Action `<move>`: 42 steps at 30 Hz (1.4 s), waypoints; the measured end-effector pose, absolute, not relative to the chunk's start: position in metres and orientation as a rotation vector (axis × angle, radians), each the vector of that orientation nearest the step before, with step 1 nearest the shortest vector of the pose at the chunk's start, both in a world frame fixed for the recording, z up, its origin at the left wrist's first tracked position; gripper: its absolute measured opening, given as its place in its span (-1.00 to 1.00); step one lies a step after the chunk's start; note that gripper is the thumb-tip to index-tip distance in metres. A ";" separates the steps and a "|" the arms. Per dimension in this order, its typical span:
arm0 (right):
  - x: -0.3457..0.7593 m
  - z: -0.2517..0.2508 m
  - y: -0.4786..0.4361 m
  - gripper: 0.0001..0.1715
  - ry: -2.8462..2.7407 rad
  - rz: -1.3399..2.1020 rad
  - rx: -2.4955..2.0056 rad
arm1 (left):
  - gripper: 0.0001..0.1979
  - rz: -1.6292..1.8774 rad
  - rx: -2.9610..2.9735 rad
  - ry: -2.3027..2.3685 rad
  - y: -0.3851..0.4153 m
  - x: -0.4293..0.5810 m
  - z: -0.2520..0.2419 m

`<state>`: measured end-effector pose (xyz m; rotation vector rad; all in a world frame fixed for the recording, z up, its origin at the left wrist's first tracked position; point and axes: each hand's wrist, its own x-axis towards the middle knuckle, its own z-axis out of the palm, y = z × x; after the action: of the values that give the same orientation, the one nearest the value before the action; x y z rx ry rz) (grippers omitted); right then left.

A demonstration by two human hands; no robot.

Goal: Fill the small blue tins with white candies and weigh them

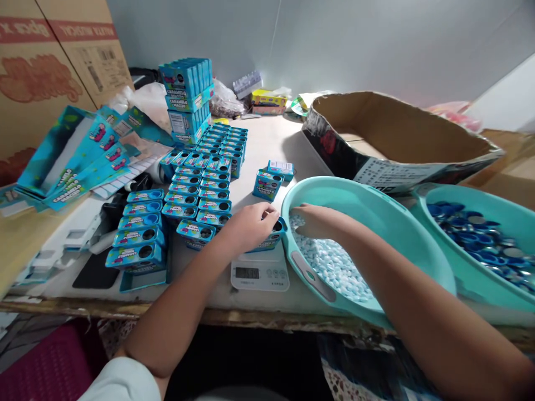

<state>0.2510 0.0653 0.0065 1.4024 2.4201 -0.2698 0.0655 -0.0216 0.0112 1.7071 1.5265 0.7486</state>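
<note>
My left hand point(253, 225), its fingers curled together, is over a blue tin point(270, 244) that sits on a white kitchen scale point(259, 278). Whatever its fingertips hold, if anything, is hidden. My right hand point(314, 220) reaches into a turquoise tub point(418, 253), fingers bent around small pale-blue candies point(330, 264) near the left wall. Part of that hand's fingers is out of sight. The scale's display is lit, but I cannot read its digits surely. Behind the scale stands an upright blue tin point(267, 185), with another tin point(282, 169) just behind it.
Rows of tins with round holes point(198, 192) fill the left of the table, with stacked tins point(188, 94) behind. Printed sleeves point(90, 161) lie farther left. At the right are an open cardboard box point(401, 128) and a second tub point(468, 278) of blue lids point(476, 234).
</note>
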 end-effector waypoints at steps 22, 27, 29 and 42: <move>0.250 0.008 0.066 -0.79 2.452 -0.265 1.445 | -0.83 0.879 1.669 1.476 -0.021 0.068 0.002; 0.251 0.006 0.068 -0.75 2.462 -0.332 1.457 | -0.89 1.253 1.801 1.609 -0.025 0.070 0.000; 0.251 0.005 0.068 -0.76 2.460 -0.347 1.459 | -0.90 1.428 1.845 1.596 -0.028 0.070 0.002; 0.249 0.001 0.070 -0.75 2.442 -0.377 1.426 | -0.89 1.718 1.646 1.538 -0.027 0.068 0.003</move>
<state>0.2492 0.0703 0.0011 1.4259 2.4418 -0.3774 0.0683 -0.0269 0.0025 1.6462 1.5378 1.7176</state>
